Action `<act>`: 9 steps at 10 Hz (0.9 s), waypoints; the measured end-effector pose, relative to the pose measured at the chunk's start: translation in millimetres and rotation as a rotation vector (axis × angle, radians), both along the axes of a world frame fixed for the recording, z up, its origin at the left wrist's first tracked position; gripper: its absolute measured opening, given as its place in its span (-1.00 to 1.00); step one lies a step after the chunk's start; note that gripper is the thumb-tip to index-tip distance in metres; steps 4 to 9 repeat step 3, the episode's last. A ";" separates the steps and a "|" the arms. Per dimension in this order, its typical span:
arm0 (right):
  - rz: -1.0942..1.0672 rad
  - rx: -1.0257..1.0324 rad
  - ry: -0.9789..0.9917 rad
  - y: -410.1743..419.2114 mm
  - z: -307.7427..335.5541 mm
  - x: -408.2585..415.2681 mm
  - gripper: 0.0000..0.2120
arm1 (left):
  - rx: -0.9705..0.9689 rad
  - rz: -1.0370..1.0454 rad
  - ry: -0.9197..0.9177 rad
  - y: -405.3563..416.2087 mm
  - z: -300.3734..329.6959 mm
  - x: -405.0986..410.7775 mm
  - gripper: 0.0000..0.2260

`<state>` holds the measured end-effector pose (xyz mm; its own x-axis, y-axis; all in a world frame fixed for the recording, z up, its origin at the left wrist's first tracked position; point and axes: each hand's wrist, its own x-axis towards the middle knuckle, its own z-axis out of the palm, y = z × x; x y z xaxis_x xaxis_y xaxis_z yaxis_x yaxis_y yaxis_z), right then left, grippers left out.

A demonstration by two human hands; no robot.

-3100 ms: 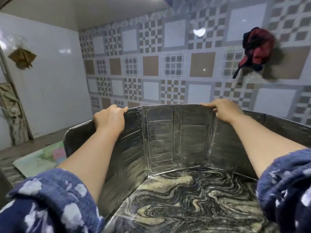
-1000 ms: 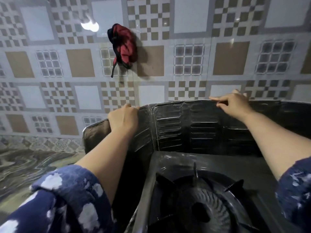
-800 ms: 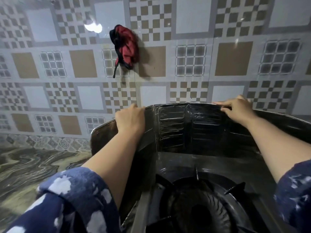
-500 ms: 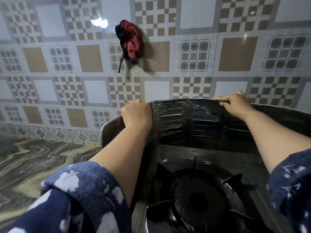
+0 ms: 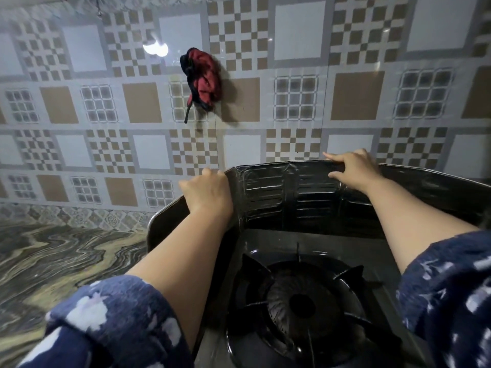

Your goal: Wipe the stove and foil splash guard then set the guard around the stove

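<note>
1. The left hand (image 5: 210, 192) is clamped over the top edge of the foil splash guard (image 5: 281, 197), at its left fold.
2. The right hand (image 5: 353, 168) grips the same edge further right, fingers curled over the rim.
3. The guard stands upright, its long run stretching left to right between the hands, wings bending back toward the person.
4. Below both hands, the stove (image 5: 300, 304) sits inside that wrap, burner facing up.
</note>
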<state>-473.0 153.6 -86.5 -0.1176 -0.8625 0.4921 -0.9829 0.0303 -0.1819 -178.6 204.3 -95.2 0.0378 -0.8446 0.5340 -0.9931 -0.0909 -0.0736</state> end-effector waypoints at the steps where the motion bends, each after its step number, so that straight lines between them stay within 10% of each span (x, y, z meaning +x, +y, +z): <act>1: 0.007 0.011 0.031 10.8 1.8 3.4 -0.46 | 0.029 0.004 0.005 6.1 4.8 -1.6 -0.71; 9: 0.063 0.093 -0.013 39.6 2.5 18.0 -0.53 | -0.021 -0.083 -0.016 22.7 10.6 -1.5 -0.64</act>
